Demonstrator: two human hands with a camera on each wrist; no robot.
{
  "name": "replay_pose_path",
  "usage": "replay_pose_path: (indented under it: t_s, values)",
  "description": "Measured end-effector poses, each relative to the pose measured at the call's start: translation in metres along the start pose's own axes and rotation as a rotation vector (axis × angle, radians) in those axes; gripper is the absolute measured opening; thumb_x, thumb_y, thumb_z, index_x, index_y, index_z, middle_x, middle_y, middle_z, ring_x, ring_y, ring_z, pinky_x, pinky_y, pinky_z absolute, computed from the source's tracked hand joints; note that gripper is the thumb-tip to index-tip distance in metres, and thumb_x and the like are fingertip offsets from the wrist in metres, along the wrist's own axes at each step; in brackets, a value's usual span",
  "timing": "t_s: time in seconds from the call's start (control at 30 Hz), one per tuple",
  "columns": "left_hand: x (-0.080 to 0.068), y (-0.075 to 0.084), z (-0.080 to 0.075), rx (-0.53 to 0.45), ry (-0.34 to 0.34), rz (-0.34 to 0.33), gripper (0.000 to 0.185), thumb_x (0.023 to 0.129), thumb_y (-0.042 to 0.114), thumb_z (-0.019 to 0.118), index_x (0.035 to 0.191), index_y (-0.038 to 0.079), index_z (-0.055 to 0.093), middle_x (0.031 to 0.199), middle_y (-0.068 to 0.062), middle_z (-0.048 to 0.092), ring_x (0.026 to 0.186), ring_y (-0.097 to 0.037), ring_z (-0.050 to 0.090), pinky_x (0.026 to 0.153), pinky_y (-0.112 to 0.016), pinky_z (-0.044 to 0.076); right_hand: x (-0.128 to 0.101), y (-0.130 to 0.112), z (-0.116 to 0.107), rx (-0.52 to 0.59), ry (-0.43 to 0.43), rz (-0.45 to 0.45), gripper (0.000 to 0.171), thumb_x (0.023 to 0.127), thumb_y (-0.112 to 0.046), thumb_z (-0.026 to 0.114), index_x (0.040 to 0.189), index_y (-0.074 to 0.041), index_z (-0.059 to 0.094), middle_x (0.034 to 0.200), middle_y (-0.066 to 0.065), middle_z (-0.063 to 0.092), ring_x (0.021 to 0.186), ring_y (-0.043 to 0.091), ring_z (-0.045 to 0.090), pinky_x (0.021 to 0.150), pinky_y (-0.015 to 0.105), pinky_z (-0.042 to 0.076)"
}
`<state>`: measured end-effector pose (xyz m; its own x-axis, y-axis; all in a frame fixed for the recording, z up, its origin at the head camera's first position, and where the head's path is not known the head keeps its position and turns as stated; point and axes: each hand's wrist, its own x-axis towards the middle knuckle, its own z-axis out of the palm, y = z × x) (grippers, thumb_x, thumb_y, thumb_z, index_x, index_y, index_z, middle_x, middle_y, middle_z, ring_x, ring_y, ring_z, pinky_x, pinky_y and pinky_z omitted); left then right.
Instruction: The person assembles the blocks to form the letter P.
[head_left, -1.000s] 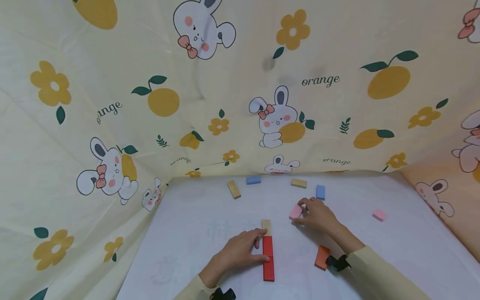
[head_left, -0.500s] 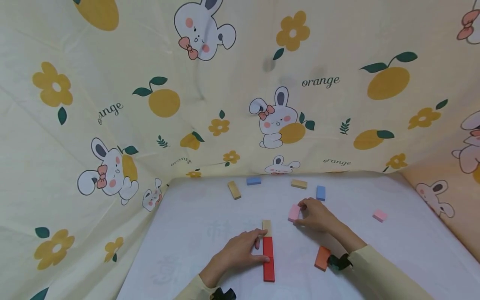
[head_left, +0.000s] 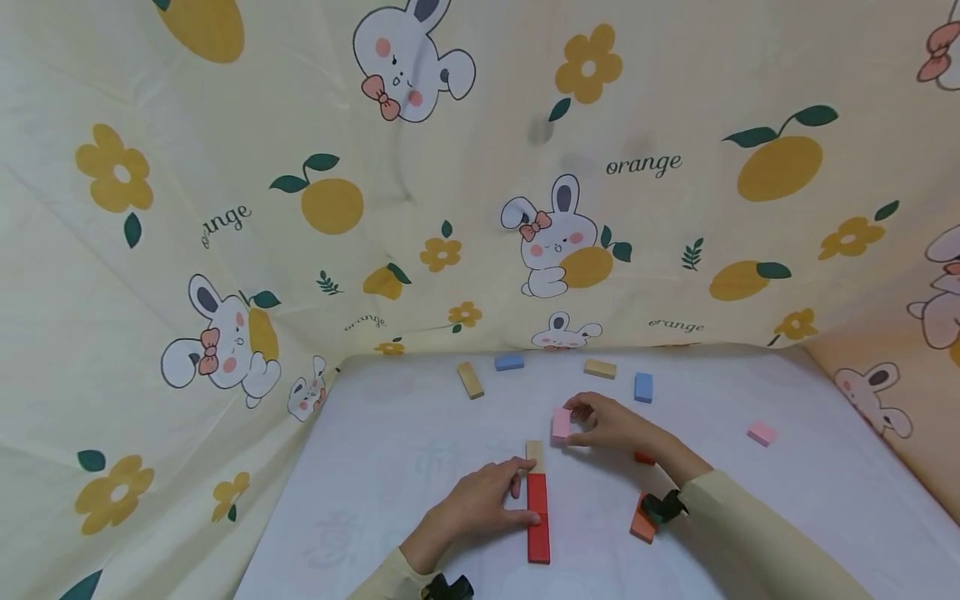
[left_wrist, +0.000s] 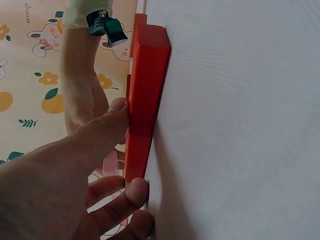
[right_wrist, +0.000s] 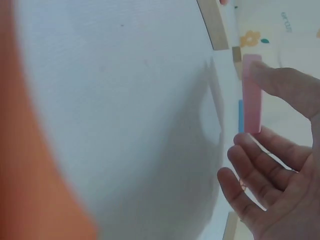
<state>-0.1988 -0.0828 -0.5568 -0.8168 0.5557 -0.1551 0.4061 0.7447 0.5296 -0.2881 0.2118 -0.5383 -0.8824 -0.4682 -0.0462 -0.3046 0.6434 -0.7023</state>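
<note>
Two red blocks (head_left: pixel 537 517) and a beige block (head_left: pixel 534 455) lie end to end in a straight row. My left hand (head_left: pixel 480 498) rests along the row's left side, thumb against the red part and index finger at the beige block. Seen from the left wrist, the thumb touches the side of the red blocks (left_wrist: pixel 147 85). Just beyond the row's far end, my right hand (head_left: pixel 615 423) pinches a pink block (head_left: pixel 561 426) between thumb and fingers. In the right wrist view this pink block (right_wrist: pixel 252 100) appears raised off the table, its other fingers spread loosely.
Beige blocks (head_left: pixel 470 380) and blue blocks (head_left: pixel 643 387) lie along the back. Another pink block (head_left: pixel 762 432) is at the right. Under the right forearm are an orange block (head_left: pixel 642 527) and a partly hidden red block (head_left: pixel 644 457). A patterned cloth (head_left: pixel 450 167) encloses the white table (head_left: pixel 360 467).
My right hand has carried the pink block leftward, close to the far end of the row. A red block now shows beside the right forearm. The left hand has stayed in place.
</note>
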Motion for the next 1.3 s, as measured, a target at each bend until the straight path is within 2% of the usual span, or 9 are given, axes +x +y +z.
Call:
replay_pose_path:
  t_s: [0.2,0.37,0.7,1.07,1.3]
  values:
    - [0.001,0.001,0.000,-0.009,-0.008,-0.020,0.082,0.087,0.058,0.085,0.156,0.027,0.054,0.091,0.015,0.053,0.079,-0.002,0.048,0.065,-0.023,0.041,0.013,-0.004,0.005,-0.003,-0.033,-0.030,0.056,0.088,-0.032,0.091,0.132,-0.008,0.066,0.118,0.006,0.067,0.108,0.023,0.060,0.096,0.040,0.056]
    - [0.002,0.001,0.000,-0.012,-0.013,-0.020,0.083,0.087,0.057,0.085,0.157,0.027,0.053,0.091,0.015,0.053,0.080,-0.002,0.049,0.066,-0.023,0.042,0.021,-0.008,0.008,-0.006,-0.061,-0.051,0.056,0.089,-0.031,0.089,0.133,-0.006,0.065,0.118,0.007,0.067,0.108,0.025,0.060,0.097,0.042,0.056]
    - [0.000,0.002,-0.001,-0.027,-0.012,-0.022,0.082,0.087,0.056,0.086,0.157,0.027,0.054,0.092,0.014,0.054,0.080,-0.003,0.050,0.066,-0.024,0.042,0.036,-0.011,0.016,-0.034,-0.098,-0.029,0.055,0.089,-0.031,0.090,0.133,-0.011,0.066,0.116,0.002,0.066,0.105,0.020,0.058,0.095,0.038,0.055]
    - [0.000,0.001,0.000,0.001,0.010,-0.004,0.082,0.087,0.057,0.086,0.156,0.026,0.055,0.090,0.015,0.053,0.077,-0.002,0.047,0.063,-0.023,0.039,0.045,-0.010,0.018,-0.054,-0.133,-0.034,0.056,0.088,-0.029,0.091,0.134,-0.010,0.067,0.113,0.004,0.061,0.102,0.020,0.055,0.091,0.036,0.052]
    - [-0.002,0.003,-0.002,-0.013,0.013,0.005,0.082,0.087,0.056,0.087,0.156,0.026,0.055,0.091,0.014,0.054,0.077,-0.002,0.047,0.063,-0.023,0.040,0.044,-0.012,0.019,-0.027,-0.143,-0.038,0.056,0.088,-0.028,0.091,0.135,-0.009,0.065,0.114,0.006,0.060,0.103,0.022,0.054,0.090,0.037,0.052]
